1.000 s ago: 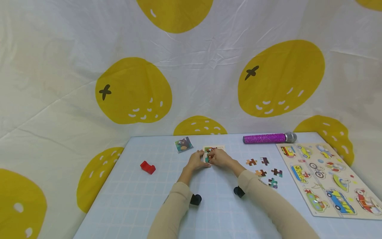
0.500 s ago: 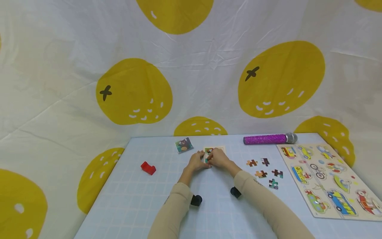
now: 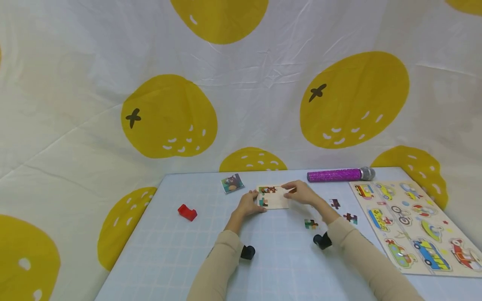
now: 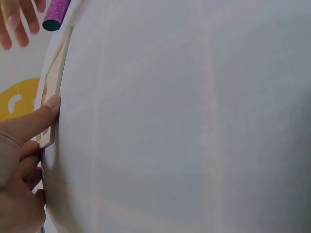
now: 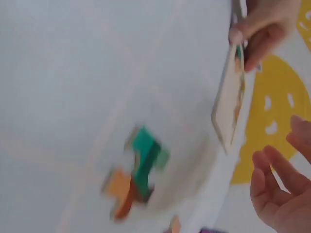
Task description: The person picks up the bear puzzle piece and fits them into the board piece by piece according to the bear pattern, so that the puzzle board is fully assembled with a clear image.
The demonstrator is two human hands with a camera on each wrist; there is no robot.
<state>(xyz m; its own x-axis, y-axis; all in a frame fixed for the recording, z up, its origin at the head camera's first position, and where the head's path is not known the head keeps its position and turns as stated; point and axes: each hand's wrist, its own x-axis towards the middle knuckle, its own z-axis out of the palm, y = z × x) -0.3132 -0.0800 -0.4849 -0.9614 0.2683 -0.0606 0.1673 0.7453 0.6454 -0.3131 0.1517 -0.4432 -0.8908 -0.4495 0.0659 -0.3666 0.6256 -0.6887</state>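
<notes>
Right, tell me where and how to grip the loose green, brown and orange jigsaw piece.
Probably best to pinch the green, brown and orange jigsaw piece by opposite edges, the right hand coming from above: it lies flat on the pale blue table, and its notched outline should offer some purchase.

Blur smears the green-and-orange puzzle piece (image 5: 141,167) in the right wrist view, where the right hand (image 5: 284,191) is cut off at the edge. The left wrist view crops the left hand (image 4: 22,160) and the purple microphone (image 4: 57,13). In the head view, the vehicle board (image 3: 393,200) runs past the right edge, and the small picture tile's (image 3: 232,183) finer details are too tiny to tell.
</notes>
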